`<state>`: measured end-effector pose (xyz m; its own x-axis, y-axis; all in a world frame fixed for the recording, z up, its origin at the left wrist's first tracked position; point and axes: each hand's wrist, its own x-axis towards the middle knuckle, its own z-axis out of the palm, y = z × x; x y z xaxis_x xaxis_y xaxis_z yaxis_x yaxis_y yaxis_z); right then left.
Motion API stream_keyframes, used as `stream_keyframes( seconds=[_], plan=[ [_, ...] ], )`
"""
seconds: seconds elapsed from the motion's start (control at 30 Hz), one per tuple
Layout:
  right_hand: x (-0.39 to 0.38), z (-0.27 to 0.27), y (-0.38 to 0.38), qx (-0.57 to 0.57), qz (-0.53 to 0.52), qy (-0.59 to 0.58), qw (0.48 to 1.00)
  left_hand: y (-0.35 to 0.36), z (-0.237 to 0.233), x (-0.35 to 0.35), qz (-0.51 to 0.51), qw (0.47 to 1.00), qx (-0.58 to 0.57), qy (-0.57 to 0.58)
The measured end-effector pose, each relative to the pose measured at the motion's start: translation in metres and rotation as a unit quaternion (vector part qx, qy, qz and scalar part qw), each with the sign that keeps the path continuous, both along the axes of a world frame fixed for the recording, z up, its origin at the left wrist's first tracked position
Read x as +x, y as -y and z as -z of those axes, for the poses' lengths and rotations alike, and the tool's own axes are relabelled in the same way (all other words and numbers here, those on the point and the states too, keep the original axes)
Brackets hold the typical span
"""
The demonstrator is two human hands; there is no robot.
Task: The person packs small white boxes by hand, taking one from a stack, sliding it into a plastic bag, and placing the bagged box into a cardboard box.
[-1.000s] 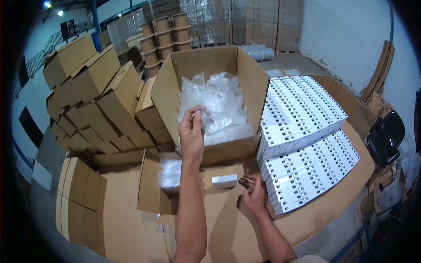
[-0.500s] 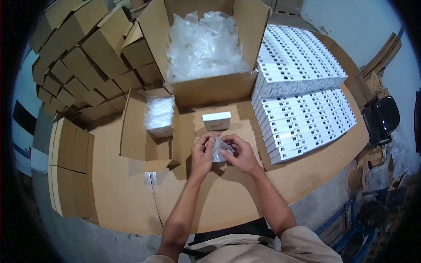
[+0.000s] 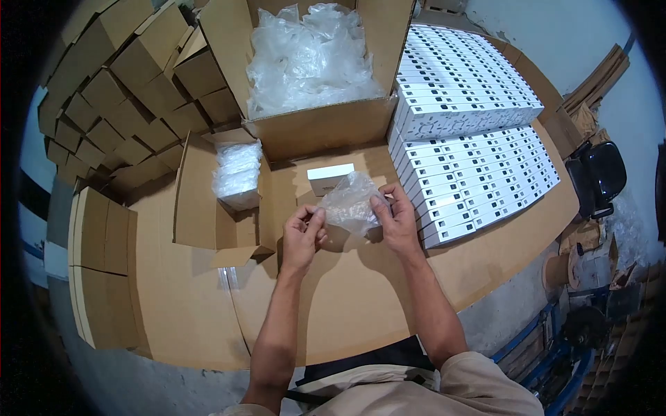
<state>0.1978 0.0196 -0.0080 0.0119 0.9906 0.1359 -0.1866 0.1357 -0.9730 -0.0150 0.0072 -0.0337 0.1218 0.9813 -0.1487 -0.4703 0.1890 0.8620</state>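
Observation:
Between my two hands a clear plastic bag [image 3: 354, 204] is spread out. My left hand [image 3: 303, 234] pinches the bag's left edge between thumb and fingers. The right edge is gripped by my right hand [image 3: 397, 220], thumb on top. Just behind the bag stands a small white box [image 3: 329, 179], partly covered by it. To the left, a small open carton [image 3: 267, 208] holds several plastic-wrapped items [image 3: 238, 173] in its rear part.
A large open carton [image 3: 319, 132] full of clear bags [image 3: 309, 59] stands at the back. Stacked rows of white boxes [image 3: 479, 177] are on the right. Brown cartons [image 3: 125, 90] are piled at the back left, with folded cartons [image 3: 103, 267] at the left edge.
The bag was bunched up between my hands and is now opened out flat. My hands have moved apart. The whole view has shifted slightly.

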Motion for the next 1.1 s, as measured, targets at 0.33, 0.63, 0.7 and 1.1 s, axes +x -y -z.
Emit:
stream_keyframes(
  seconds=[0.33,0.63,0.7,1.1],
  plan=[
    [-0.006,0.0,0.005,0.056,-0.075,0.139,0.986,0.004,-0.023,0.023,-0.082,0.975,0.125,-0.165],
    [0.006,-0.005,0.006,-0.016,-0.137,0.229,0.964,0.0,-0.01,0.021,-0.202,0.946,0.137,-0.214],
    [0.007,-0.005,0.007,-0.046,-0.134,0.204,0.969,0.002,-0.013,0.019,-0.19,0.949,0.122,-0.22],
    [0.016,0.001,-0.002,-0.02,-0.108,-0.111,0.988,0.001,-0.024,0.013,-0.152,0.955,0.132,-0.217]
  ],
)
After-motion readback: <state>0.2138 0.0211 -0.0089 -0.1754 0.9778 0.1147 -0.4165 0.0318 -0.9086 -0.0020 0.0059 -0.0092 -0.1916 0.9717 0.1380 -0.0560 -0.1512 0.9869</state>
